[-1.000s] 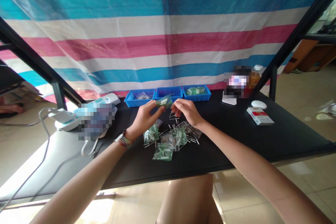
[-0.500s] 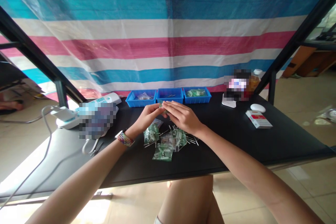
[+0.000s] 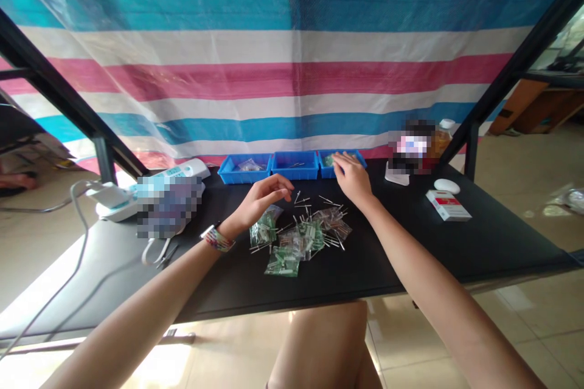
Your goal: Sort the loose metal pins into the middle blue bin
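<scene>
My right hand [image 3: 353,177] reaches over the front edge of the right blue bin [image 3: 342,181], fingers stretched out. Its fingertips are at the small green bags [image 3: 329,160] in that bin; I cannot make out a bag gripped between them. Left of it, my left hand [image 3: 265,197] hovers above the table with curved fingers, thumb apart, and nothing visible in it. Below the hands lies a pile of small green plastic bags [image 3: 283,261], clear bags [image 3: 331,219] with brownish contents, and several loose thin metal pins [image 3: 337,242].
The left blue bin [image 3: 241,177] holds clear bags, and the middle blue bin [image 3: 294,174] a few thin pins. A power strip [image 3: 182,171] with a cable stands at the left. A white and red box [image 3: 448,206], a white mouse [image 3: 447,186] and a bottle [image 3: 442,137] are at the right.
The hands were together around a small green item. My right hand has moved right and away to the right bin; my left hand stays near its place, without the green item.
</scene>
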`<state>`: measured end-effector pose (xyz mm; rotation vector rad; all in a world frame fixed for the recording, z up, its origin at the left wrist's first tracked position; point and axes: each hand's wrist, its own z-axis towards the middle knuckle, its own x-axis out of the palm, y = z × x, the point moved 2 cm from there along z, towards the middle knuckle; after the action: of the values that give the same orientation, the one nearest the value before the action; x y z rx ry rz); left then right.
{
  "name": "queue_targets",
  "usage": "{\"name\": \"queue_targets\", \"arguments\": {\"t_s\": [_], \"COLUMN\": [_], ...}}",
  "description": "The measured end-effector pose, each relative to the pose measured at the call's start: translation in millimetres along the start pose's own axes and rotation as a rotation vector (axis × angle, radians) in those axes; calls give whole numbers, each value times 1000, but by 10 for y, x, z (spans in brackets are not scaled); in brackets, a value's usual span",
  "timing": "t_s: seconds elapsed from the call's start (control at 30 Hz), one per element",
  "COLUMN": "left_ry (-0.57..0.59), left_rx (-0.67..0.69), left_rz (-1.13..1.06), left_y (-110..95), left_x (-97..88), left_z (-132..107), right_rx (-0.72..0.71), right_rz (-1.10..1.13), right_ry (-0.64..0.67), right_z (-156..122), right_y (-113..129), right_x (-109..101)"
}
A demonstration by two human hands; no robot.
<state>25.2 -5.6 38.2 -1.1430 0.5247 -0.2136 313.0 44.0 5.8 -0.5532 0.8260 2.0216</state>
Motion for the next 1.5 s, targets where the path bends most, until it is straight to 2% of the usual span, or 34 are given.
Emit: {"name": "queue_targets", "arguments": {"t_s": [0.1,0.27,0.37,0.47,0.6,0.7,0.83,1.0,1.1,1.27,1.4,1.5], "left_ry": [-3,11,71,166,284,346,371,307,240,-22,-251,-339], "left_rx": [4,3,12,96,216,246,257,246,178,-18,-53,-86], "left_rz": [7,36,126,302,473,535,560,555,442,4,-226,-365], "left_y": [-1,-11,-26,-55,-84,-87,-82,-97,-97,7,110,151], "left_x": [-5,-20,0,51,136,198,278,293,258,166,64,8], "left_z": [1,10,9,-9,-51,-83,-106,-91,-71,-13,43,63], "right_rx": [-59,-68,-83,-117,-129,-95,-115,-164,-192,-332,-451,-525], "right_rz": [-122,-159,-149,-114,-110,-102,-56,6,67,162,179,179], "right_ry": [95,115,129,145,66,-42,-98,-123,-124,-92,-36,23], "right_z": [-46,-31,1,18,23,18,4,-14,-28,-80,-143,-185], "right_y": [15,70,73,74,63,52,85,201,292,520,749,885], "right_x": [91,146,152,151,131,128,146,110,63,-32,-90,-100]}}
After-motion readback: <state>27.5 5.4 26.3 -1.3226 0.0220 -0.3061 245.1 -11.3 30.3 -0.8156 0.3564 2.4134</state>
